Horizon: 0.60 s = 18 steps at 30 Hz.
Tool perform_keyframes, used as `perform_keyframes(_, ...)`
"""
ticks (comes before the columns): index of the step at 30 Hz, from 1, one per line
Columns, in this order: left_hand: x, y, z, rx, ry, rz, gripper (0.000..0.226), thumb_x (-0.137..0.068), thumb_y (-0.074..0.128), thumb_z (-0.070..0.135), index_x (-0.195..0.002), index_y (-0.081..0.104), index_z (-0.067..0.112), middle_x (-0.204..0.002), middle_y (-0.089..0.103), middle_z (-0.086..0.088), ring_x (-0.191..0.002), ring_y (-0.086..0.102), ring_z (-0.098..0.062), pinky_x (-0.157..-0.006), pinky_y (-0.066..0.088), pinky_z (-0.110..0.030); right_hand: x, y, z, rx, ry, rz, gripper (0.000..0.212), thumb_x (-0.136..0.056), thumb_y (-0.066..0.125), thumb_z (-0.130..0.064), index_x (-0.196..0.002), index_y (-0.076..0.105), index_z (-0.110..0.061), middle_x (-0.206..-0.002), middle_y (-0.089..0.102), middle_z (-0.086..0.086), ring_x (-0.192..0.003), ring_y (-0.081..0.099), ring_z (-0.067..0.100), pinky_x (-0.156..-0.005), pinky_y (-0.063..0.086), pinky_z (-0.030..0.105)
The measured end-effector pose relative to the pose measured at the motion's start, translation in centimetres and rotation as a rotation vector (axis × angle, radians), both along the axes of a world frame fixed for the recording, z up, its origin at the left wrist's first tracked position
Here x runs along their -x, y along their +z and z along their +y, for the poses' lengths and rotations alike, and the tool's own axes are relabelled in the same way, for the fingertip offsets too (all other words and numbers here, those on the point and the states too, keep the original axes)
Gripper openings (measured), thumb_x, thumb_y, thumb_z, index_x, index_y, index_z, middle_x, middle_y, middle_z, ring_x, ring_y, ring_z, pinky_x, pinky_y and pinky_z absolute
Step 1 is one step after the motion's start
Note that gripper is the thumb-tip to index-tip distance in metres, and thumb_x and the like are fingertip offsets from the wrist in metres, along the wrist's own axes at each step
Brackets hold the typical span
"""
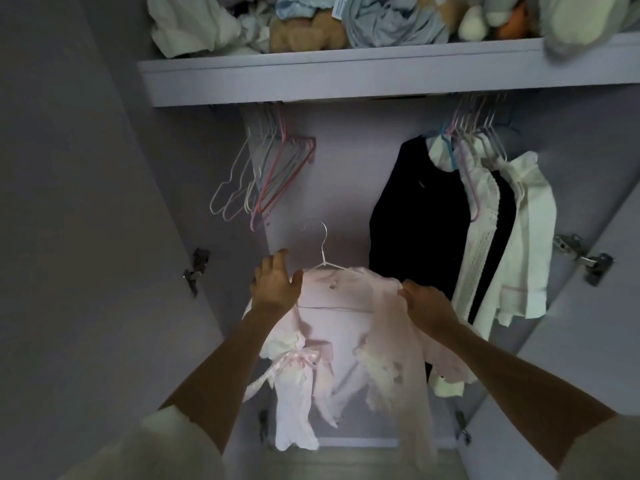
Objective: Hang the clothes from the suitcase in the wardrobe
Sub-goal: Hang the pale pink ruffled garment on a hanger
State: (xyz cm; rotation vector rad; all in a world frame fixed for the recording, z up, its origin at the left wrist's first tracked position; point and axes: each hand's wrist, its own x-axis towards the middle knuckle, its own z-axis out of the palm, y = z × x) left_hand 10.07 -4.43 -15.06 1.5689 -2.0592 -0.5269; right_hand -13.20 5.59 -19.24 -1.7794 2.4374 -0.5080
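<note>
A pale pink garment [341, 327] hangs on a white wire hanger [323, 251] in front of the open wardrobe. My left hand [275, 284] grips the garment's left shoulder, thumb spread over the fabric. My right hand [424, 304] pinches its right shoulder. The hanger's hook points up, free of the rail, which is hidden under the shelf [346, 81]. The suitcase is out of sight.
Several empty white and pink hangers [266, 174] hang at the left of the rail. Black and white clothes [460, 223] hang at the right. Between them is a gap. Folded cloth and soft toys [346, 22] fill the shelf. Both doors stand open, with a hinge [585, 259] at the right.
</note>
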Motion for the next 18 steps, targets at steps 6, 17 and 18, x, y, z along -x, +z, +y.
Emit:
perform_keyframes(6,1.4,0.7,-1.7,0.031,-0.086,0.073,0.049,-0.093,0.05,0.021,-0.139,0.036,0.009,-0.141,0.036,-0.018,-0.129,0.035,-0.037,-0.108,0.03,-0.044,0.6,1.4,0.2,0.088,-0.279,-0.049,0.03,-0.1,0.031,-0.02,-0.108,0.051,0.001,-0.104,0.063,0.026,-0.101,0.059,0.04,-0.079,0.044,0.039)
perform_keyframes(17,7.0,10.7,-4.0,0.479,-0.115,0.035,0.05,-0.093,0.045,0.018,-0.14,0.03,0.009,-0.143,0.028,-0.019,-0.131,0.027,-0.034,-0.104,0.027,-0.043,2.2,9.8,-4.9,0.261,-0.269,0.021,0.04,-0.1,0.028,-0.024,-0.105,0.052,0.008,-0.107,0.061,0.027,-0.103,0.057,0.039,-0.078,0.043,0.039)
perform_keyframes(18,7.4,11.4,-4.1,0.536,-0.098,0.019,0.05,-0.092,0.046,0.018,-0.14,0.031,0.009,-0.144,0.027,-0.019,-0.131,0.027,-0.035,-0.103,0.028,-0.044,2.4,10.1,-5.3,0.277,-0.28,0.018,0.04,-0.101,0.028,-0.024,-0.104,0.052,0.008,-0.107,0.061,0.027,-0.103,0.057,0.038,-0.078,0.044,0.038)
